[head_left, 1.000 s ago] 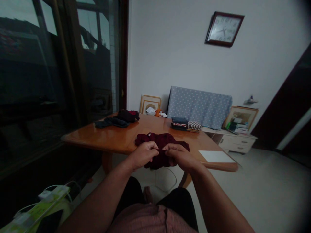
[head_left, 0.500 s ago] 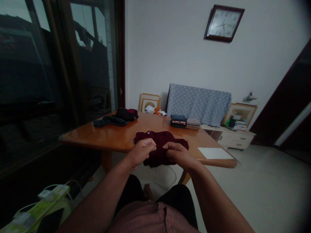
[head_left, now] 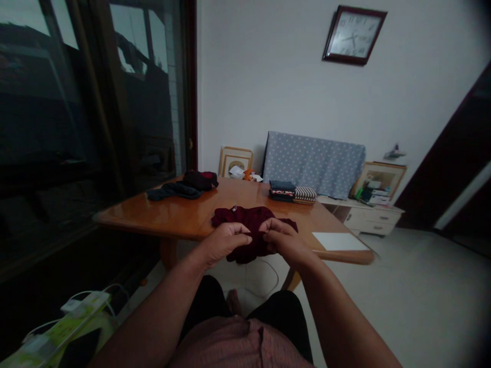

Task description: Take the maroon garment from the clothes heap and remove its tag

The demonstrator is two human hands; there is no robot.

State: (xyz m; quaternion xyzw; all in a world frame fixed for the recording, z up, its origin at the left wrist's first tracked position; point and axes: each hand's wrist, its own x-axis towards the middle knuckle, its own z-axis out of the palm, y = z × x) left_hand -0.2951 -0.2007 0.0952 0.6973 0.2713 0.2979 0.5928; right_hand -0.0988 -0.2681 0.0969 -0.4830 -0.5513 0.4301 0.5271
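Note:
A crumpled dark red cloth garment (head_left: 245, 215) lies partly on the near edge of a glossy wooden table (head_left: 172, 217), with its lower part hanging over. My left hand (head_left: 221, 244) and my right hand (head_left: 283, 237) pinch the cloth between fingers and thumbs, their fingertips almost meeting at its middle. A small pale tag (head_left: 233, 208) shows on the garment's upper edge. The hands hide the central folds.
Dark clothes (head_left: 180, 187) lie at the table's far left, and folded stacks (head_left: 291, 191) stand at its far side. A white sheet (head_left: 339, 241) lies near the right edge. A power strip with cables (head_left: 65, 322) sits low at left, beside a dark glass door (head_left: 92, 112).
My hands have drawn slightly closer together, with the right hand a little higher, and the garment's folds have shifted between them. The view has tilted slightly since the earliest frame.

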